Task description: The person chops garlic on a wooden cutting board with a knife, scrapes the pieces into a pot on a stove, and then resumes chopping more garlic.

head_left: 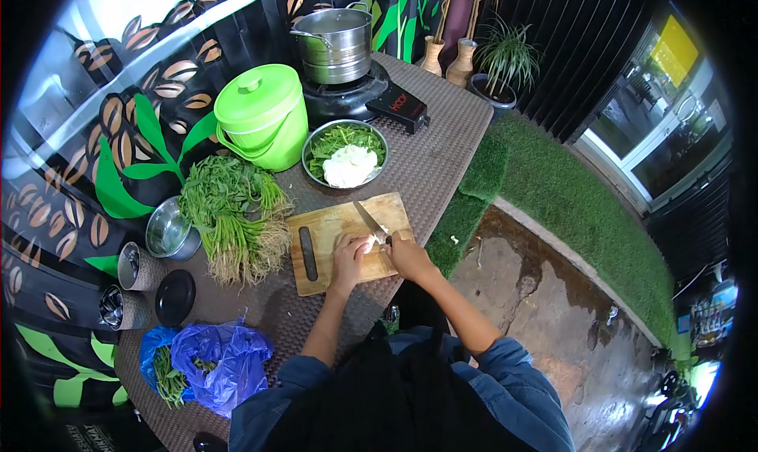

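Note:
On a wooden cutting board (335, 231) with a dark handle slot, my left hand (350, 261) has its fingers closed on a small white piece of food (369, 244). My right hand (407, 256) grips a knife (368, 218), whose blade points up and left over the board. Small white bits lie by the blade. Just beyond the board stands a metal bowl (384, 165) with chopped green leaves (325, 142) and a white mass (350, 166) on top.
Left of the board lie leafy greens with roots (229, 207), an empty metal bowl (170, 229) and blue plastic bags (225, 365). Behind stand a lidded green bucket (268, 120) and a steel pot (335, 49) on a black stove (339, 103). The table edge (454, 191) runs along the right.

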### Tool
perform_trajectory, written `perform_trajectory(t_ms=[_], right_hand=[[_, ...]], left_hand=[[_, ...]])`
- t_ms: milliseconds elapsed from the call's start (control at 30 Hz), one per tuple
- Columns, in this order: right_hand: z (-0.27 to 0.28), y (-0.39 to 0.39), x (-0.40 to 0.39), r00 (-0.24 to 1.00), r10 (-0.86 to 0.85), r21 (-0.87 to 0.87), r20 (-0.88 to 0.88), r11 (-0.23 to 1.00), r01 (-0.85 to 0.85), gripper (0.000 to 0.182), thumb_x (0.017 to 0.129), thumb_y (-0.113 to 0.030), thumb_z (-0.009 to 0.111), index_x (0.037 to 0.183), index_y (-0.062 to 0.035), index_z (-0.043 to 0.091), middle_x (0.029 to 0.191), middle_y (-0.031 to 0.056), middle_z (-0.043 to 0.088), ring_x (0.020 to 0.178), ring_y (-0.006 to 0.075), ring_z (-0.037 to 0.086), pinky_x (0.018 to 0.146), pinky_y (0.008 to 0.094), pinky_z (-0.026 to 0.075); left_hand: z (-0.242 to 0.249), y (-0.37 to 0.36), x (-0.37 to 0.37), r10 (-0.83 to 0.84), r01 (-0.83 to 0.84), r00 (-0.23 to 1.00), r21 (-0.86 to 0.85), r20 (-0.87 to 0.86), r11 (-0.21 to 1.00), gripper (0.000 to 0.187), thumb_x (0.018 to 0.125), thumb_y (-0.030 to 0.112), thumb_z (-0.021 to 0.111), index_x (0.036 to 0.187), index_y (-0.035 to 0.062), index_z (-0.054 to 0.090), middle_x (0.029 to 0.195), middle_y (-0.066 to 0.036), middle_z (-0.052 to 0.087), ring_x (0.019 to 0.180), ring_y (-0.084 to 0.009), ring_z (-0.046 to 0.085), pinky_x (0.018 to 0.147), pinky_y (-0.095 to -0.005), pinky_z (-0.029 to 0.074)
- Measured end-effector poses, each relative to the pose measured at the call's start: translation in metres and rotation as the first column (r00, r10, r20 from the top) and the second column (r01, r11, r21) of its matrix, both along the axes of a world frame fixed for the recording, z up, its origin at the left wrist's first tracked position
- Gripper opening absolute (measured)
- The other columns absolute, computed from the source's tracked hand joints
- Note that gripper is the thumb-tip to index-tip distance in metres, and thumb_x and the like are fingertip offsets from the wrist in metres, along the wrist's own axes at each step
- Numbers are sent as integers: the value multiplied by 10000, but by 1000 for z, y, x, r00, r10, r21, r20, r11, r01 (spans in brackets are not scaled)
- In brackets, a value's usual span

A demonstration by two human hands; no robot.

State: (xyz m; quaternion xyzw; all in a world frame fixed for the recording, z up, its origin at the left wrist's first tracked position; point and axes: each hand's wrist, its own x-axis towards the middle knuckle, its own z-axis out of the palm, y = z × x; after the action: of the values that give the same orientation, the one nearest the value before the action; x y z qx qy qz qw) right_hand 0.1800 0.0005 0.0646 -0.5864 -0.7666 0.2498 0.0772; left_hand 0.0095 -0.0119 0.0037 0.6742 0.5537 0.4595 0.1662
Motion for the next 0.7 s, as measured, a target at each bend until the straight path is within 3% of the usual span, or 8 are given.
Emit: perform_trajectory(t_ms=[267, 467, 667, 700], right_hand=[[2, -10, -8, 1000, 14, 5, 4, 1000, -14, 338, 937, -265, 457, 1032, 59, 439, 806, 261, 637, 789, 426, 636, 689, 501, 502], [10, -10, -16, 996, -16, -25, 84, 1000, 18, 321, 909, -227, 500, 1032, 64, 442, 799, 237, 649, 774, 389, 655, 677, 462, 520], [-8, -19, -24, 991, 54, 41, 123, 997, -60, 317, 898, -222, 513, 1031, 57, 443, 813, 242, 651, 772, 376, 665, 682, 461, 528], [-3, -23, -28, 994, -14, 31, 105, 999, 11, 327, 902, -233, 509, 1040, 56, 441, 788, 244, 649, 753, 373, 667, 660, 462, 531]], left_hand=[[16, -5, 10, 14, 4, 969, 72, -248, 997, 177, 808, 127, 634, 978, 77, 642, 997, -94, 576, 973, -301, 509, 850, -412, 425], [2, -4, 9, 82, -76, 993, 75, -89, 994, 187, 784, 113, 654, 961, 58, 632, 944, -133, 537, 884, -320, 530, 779, -408, 449], [9, -5, 10, 47, -45, 987, 17, -153, 999, 173, 772, 100, 659, 929, 38, 619, 900, -139, 516, 853, -322, 532, 759, -405, 452], [6, -5, 9, 48, -46, 987, 16, -153, 999, 173, 772, 100, 659, 929, 38, 619, 900, -139, 516, 853, -322, 532, 759, -405, 452]])
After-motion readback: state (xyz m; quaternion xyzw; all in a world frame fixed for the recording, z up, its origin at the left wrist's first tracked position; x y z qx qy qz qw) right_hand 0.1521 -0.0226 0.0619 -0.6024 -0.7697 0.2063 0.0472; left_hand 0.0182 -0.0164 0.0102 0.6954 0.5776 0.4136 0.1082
